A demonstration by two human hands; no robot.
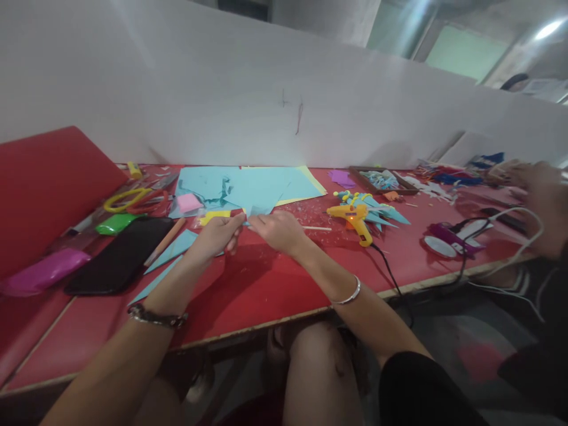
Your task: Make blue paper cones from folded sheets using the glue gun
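A red table [266, 290] carries everything, with a blue sheet [275, 182] flat at the back, probably out of the fingers' way. To the right, a glue gun [349, 211] lies on its side, likely kept within reach. The left hand [217, 235] and right hand [281, 231] meet between, each grip a narrow pinch on a small blue piece [247, 222], seemingly to steady it. Curled fingers hide most of that piece, leaving its shape unclear.
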